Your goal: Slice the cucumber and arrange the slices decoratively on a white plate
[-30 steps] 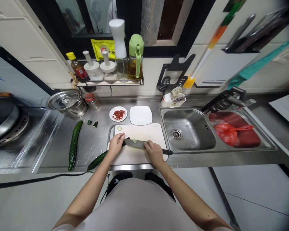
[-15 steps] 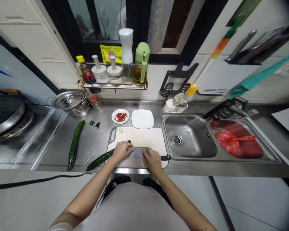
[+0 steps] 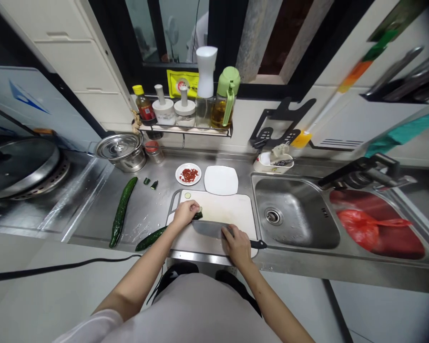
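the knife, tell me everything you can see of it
The knife is a cleaver with a broad, dull grey blade that looks like steel, and a slim black handle whose end sticks out to the right past the right hand. That hand grips it where blade meets handle. It lies across the near part of the white cutting board, its far end beside the cut end of the cucumber, which the left hand holds down.

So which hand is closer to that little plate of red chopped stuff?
The left hand. It rests on the cucumber at the cutting board's near-left part, just below the red-filled plate. The right hand grips the knife farther toward the counter edge.
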Action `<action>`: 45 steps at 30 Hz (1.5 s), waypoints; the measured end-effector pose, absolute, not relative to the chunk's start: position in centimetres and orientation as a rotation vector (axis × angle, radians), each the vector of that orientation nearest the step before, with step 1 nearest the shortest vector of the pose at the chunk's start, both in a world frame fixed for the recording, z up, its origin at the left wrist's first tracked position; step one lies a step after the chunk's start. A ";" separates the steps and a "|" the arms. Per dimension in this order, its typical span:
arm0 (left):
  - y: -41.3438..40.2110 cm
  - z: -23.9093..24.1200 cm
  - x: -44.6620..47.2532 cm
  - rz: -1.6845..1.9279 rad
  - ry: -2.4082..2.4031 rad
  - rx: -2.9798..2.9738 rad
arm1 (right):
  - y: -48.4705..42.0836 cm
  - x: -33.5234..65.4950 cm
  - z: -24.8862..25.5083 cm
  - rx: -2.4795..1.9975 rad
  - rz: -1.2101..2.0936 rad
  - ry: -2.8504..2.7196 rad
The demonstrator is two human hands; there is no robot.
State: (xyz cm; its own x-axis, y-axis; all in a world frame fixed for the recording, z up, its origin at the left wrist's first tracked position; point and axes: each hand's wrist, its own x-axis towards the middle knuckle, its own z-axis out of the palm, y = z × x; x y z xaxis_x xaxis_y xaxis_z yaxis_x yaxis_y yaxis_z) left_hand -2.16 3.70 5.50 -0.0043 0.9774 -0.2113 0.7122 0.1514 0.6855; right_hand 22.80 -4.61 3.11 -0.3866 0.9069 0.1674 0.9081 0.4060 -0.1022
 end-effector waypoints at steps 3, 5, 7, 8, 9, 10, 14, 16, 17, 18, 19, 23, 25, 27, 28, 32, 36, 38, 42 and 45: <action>5.9 4.2 -2.9 0.526 1.929 1.559 | -4.5 23.3 3.0 -1.617 -0.008 -2.442; 7.2 3.4 -3.2 0.528 1.984 1.548 | -4.4 23.6 3.0 -1.622 -0.006 -2.430; 8.1 2.7 -3.5 0.515 2.025 1.567 | -4.3 23.8 3.2 -1.637 -0.004 -2.415; 8.5 2.5 -3.6 0.506 2.041 1.583 | -4.2 23.8 3.2 -1.648 0.000 -2.405; 8.7 2.2 -3.7 0.496 2.052 1.599 | -4.2 23.9 3.3 -1.657 0.004 -2.397; 9.0 2.0 -3.8 0.488 2.057 1.616 | -4.2 23.9 3.3 -1.666 0.010 -2.389; 9.5 1.5 -4.0 0.476 2.052 1.674 | -4.1 24.1 3.3 -1.701 0.046 -2.372; 9.6 1.3 -4.1 0.471 2.051 1.698 | -4.0 24.1 3.2 -1.714 0.063 -2.368; 9.6 1.3 -4.1 0.470 2.051 1.708 | -4.0 24.1 3.2 -1.715 0.069 -2.366; 9.7 1.2 -4.2 0.471 2.055 1.714 | -4.0 24.0 3.2 -1.715 0.072 -2.362; 9.7 1.1 -4.2 0.475 2.059 1.717 | -3.9 24.0 3.1 -1.712 0.076 -2.360; 9.5 0.8 -4.4 0.492 2.079 1.701 | -3.5 23.7 3.3 -1.709 0.105 -2.352; 9.3 0.7 -4.5 0.496 2.085 1.713 | -3.4 23.5 3.6 -1.724 0.133 -2.333; 9.1 0.7 -4.4 0.491 2.089 1.751 | -3.3 23.3 3.9 -1.755 0.185 -2.297; 9.0 0.6 -4.4 0.484 2.094 1.768 | -3.3 23.2 4.1 -1.779 0.223 -2.265; 8.8 0.8 -4.2 0.485 2.124 1.761 | -2.8 22.8 4.4 -1.875 0.486 -2.011; 8.5 1.4 -4.5 0.639 2.144 1.620 | -1.8 22.9 3.9 -1.860 0.790 -1.734; 7.6 1.7 -4.8 0.745 2.172 1.538 | -1.3 23.0 3.5 -1.824 0.930 -1.669; 4.5 2.1 -4.9 0.797 2.086 1.618 | -0.9 22.8 3.3 -1.802 1.141 -1.606; 1.9 2.2 -4.3 0.763 1.893 1.833 | -0.6 22.0 3.9 -1.819 1.224 -1.594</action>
State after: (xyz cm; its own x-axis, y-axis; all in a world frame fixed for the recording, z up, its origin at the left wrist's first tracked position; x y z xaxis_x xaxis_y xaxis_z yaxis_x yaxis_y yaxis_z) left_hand -4.28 1.94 2.16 -0.0635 0.9940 0.0892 0.7780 -0.0066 0.6282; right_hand 22.01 -0.60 3.88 -0.0492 0.9417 -0.3328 0.5646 -0.2486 -0.7870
